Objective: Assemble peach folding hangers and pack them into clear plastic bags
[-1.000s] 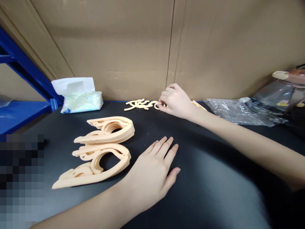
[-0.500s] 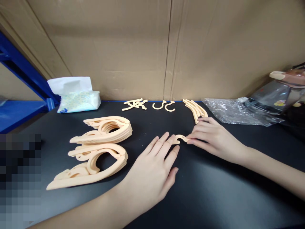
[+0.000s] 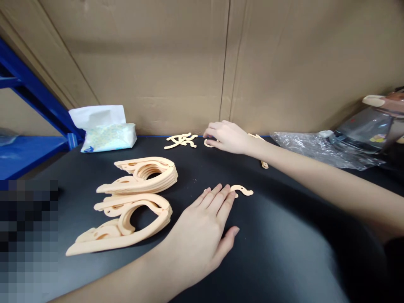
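My left hand point(image 3: 205, 227) lies flat on the black table, its fingers stretched over a pale beige S-curved plastic piece point(image 3: 242, 189). One end of that piece shows beyond the fingertips; the rest is covered. At the back, my right hand point(image 3: 229, 136) is over the beige plastic hooks, fingers bent and apart. Part of one hook point(image 3: 208, 143) shows by the thumb and fingertips; the other hook is mostly hidden beneath the hand. Left of it sits a small heap of curved beige pieces point(image 3: 181, 139). Behind my right forearm, the long beige strips point(image 3: 264, 165) are largely covered.
Two stacks of folded beige hangers, a far one point(image 3: 160, 179) and a near one point(image 3: 158, 219), lie on the left. A tissue pack point(image 3: 109, 136) stands behind them. Clear plastic wrap point(image 3: 303, 145) and a transparent jug point(image 3: 362, 128) are at the right. Cardboard point(image 3: 151, 63) forms the back.
My right hand has let go of the curved piece's end and moved back and left to the hooks. My left hand stays flat on the piece.
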Motion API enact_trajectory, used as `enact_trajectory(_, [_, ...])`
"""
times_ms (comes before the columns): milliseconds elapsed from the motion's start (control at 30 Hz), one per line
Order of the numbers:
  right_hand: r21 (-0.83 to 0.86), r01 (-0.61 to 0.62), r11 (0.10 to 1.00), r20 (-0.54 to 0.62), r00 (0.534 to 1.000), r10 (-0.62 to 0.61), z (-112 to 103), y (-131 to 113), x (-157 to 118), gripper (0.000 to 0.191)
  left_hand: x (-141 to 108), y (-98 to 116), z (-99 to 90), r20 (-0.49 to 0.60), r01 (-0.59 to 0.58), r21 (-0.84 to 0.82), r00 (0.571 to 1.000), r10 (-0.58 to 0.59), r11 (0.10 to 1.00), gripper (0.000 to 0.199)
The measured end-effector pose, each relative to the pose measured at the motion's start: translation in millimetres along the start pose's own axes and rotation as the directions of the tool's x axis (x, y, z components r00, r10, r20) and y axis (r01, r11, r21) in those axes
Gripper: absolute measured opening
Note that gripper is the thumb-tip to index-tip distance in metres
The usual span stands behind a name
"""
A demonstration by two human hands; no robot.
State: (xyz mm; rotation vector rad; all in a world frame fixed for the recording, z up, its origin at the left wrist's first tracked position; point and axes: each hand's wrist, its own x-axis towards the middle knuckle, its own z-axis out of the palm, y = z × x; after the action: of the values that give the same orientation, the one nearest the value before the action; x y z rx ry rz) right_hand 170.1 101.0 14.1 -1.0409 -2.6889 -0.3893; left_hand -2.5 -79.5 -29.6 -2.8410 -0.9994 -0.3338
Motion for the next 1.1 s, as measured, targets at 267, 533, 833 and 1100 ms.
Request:
enact_trajectory(267, [0.008, -0.038, 0.999, 0.051, 0.998, 0.038, 39.6, 4.4, 64.9, 0.029, -1.0, 0.6, -1.1, -0.042, 0.000, 0.039, 0.999, 0.002, 0.999, 0.052])
enact_trajectory(533, [0.041, -0.061, 0.997, 0.089, 0.994, 0.057, 36.1, -0.9, 79.9, 0.019, -0.1, -0.6, -2.1, -0.040, 0.006, 0.033, 0.999, -0.005, 0.999, 0.050])
enact_trajectory(833, [0.188, 0.065, 0.980, -0.050, 0.997, -0.056, -2.9, -11.9, 34.5, 0.018, 0.6, -0.4, -1.5, -0.039, 0.000, 0.018, 0.999, 0.001, 1.000, 0.050])
enact_trajectory(1100, [0.486, -0.116, 0.866, 0.024, 0.993, 0.119, -23.9, -1.8, -71.2, 0.022, 0.6, 1.9, -2.8, -0.106, 0.014, 0.019, 0.994, -0.012, 1.000, 0.048])
